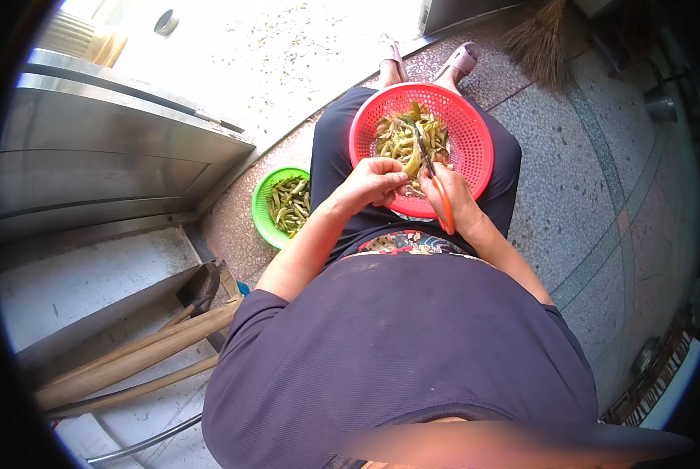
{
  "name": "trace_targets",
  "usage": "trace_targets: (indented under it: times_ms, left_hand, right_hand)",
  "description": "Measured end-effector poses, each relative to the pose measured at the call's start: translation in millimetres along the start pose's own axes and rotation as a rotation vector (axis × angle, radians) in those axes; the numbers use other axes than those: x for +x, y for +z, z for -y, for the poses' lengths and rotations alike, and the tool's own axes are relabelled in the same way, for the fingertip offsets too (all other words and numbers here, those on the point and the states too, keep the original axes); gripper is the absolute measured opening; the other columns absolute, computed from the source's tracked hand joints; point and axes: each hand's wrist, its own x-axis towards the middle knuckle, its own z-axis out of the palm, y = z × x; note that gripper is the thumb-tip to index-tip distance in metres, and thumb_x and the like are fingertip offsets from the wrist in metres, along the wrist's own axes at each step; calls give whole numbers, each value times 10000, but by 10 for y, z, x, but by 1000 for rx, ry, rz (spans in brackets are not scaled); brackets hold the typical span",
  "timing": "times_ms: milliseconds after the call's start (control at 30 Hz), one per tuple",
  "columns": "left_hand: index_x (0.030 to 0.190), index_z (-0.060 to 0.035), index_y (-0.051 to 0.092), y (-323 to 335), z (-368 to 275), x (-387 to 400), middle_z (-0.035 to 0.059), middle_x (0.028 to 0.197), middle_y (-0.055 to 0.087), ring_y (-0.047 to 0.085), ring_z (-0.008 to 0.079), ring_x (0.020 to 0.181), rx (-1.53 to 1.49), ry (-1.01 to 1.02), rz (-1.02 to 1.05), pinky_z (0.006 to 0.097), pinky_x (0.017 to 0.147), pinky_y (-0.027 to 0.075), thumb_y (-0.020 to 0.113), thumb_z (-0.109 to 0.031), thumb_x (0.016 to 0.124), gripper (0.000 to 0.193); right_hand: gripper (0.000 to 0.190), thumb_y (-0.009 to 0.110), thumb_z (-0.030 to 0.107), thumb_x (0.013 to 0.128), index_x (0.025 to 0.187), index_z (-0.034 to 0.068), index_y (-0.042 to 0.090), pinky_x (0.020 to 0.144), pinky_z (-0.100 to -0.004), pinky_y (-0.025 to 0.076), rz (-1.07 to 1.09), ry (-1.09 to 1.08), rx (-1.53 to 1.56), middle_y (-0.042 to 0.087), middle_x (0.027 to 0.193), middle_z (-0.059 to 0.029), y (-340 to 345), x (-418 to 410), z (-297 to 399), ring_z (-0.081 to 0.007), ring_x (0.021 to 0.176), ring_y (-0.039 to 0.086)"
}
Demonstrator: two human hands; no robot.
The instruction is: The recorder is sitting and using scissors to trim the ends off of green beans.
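Observation:
A red plastic colander (pixel 480 149) rests on my lap, partly filled with yellow-green vegetable strips (pixel 394 135), perhaps bean pods. My left hand (pixel 369 184) is over its near rim and pinches one yellowish pod (pixel 412 162) between thumb and fingers. In my right hand (pixel 456 193) is a pair of scissors with orange handles (pixel 445 208). Their dark blades (pixel 423 143) point away from me over the heap, right beside the pinched pod; whether they touch it I cannot tell. A green plastic basket (pixel 260 205) with darker green pods (pixel 291 202) sits on the floor by my left leg.
A straw broom (pixel 540 50) stands at the far right. Left of me are a metal door panel (pixel 115 155) and several wooden poles (pixel 145 357). Small scraps (pixel 279 53) lie scattered on the bright ground beyond the threshold, near a round metal object (pixel 166 23).

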Motion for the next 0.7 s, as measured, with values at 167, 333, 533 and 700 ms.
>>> trace_targets:
  times_ms: [167, 333, 533, 700]
  left_hand:
    - [954, -53, 566, -150, 89, 68, 35, 673, 591, 519, 81, 471, -21, 35, -90, 191, 375, 334, 573, -135, 871, 116]
    - [954, -21, 511, -18, -1, 81, 105, 888, 632, 600, 124, 651, -288, 204, 46, 192, 512, 447, 501, -134, 908, 122]
    - [928, -46, 503, -30, -3, 103, 91, 798, 635, 585, 115, 583, -192, 168, 38, 190, 443, 420, 514, -135, 903, 92]
    - [896, -59, 511, -3, 30, 74, 64, 736, 617, 575, 91, 565, -251, 119, 61, 169, 406, 392, 544, -127, 890, 76]
  right_hand:
    - [195, 536, 184, 810, 862, -4, 531, 644, -482, 483, 26, -19, -39, 603, 709, -235, -13, 19, -172, -420, 696, 596]
    - [206, 533, 185, 803, 901, 10, 490, 679, -464, 485, 146, 8, -358, 602, 803, -213, -100, -68, 170, -374, 774, 605]
    - [173, 528, 136, 770, 891, 19, 486, 677, -434, 493, 85, -85, -495, 595, 779, -179, -64, -108, 187, -342, 807, 606]
    - [164, 529, 133, 768, 879, 17, 494, 639, -442, 496, 77, -97, -476, 600, 744, -187, -45, -136, 232, -355, 734, 616]
